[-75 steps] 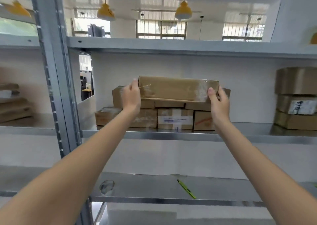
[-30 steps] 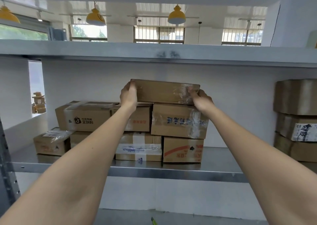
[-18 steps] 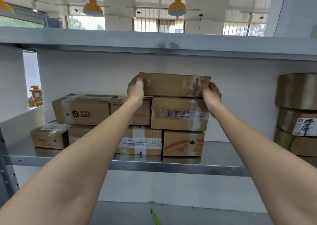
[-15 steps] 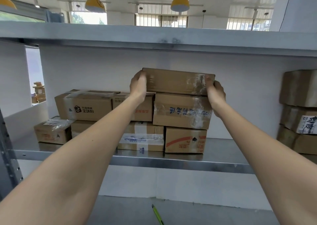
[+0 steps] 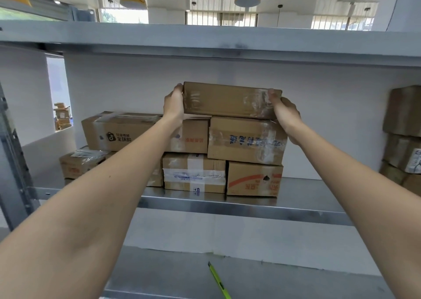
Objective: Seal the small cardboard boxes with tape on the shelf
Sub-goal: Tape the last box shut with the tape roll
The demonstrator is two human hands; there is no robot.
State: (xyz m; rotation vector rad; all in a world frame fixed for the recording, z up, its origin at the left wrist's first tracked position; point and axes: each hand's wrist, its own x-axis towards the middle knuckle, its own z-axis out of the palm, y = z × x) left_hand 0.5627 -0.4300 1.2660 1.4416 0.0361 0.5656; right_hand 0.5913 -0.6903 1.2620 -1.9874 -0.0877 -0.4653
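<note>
While both arms reach forward and up, the left hand (image 5: pixel 174 104) and the right hand (image 5: pixel 286 114) clamp the two short ends of a flat cardboard box (image 5: pixel 230 100). Each hand is closed around its end, with fingers wrapped over the edge and the palm pressed to the side. Clear tape shows as glossy patches near both ends of the box's front face.

The held box sits at the top of a stack on the middle shelf (image 5: pixel 296 204). Its underside is at the level of the top of the blue-lettered box (image 5: pixel 247 140); whether it rests fully on that box or is held just clear cannot be told. The blue-lettered box is wrapped in clear tape and stands on a box with an orange stripe (image 5: pixel 255 179). Just left of the striped box is a box with a white label band (image 5: pixel 194 173). To the left in the second tier lies a box with a black logo (image 5: pixel 116 131), and a smaller box (image 5: pixel 80 163) stands lower at the far left.

At the right edge of the shelf, well apart from this stack, a second pile of boxes (image 5: pixel 404 134) is partly cut off. On the lower shelf (image 5: pixel 159 273), a yellow-green utility knife (image 5: pixel 219 281) lies flat, untouched.
</note>
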